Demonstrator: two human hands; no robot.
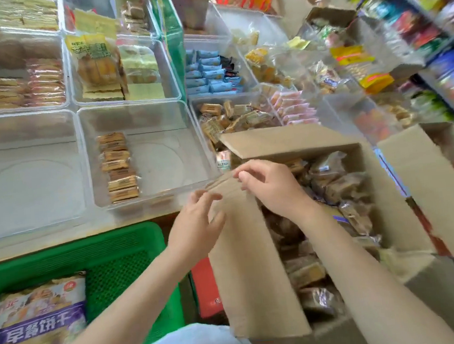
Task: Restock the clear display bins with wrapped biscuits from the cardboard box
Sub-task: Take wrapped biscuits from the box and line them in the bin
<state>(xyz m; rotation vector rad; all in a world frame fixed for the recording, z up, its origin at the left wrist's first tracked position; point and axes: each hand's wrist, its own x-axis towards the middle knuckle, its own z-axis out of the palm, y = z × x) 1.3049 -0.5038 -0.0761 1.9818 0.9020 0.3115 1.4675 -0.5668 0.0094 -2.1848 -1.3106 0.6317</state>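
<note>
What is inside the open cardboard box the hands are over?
The cardboard box holds loose brown wrapped biscuits piled along its right and near side. The near left flap and the right hand cover part of the pile; the bottom is hidden.

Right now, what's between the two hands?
In the head view, the cardboard box's left flap lies between the left hand and the right hand; both hands are empty.

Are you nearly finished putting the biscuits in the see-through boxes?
Not nearly. One row of biscuits already sits in the near bin, with room beside it. Both hands, left hand and right hand, hold nothing over the box flap. The cardboard box looks full.
</note>
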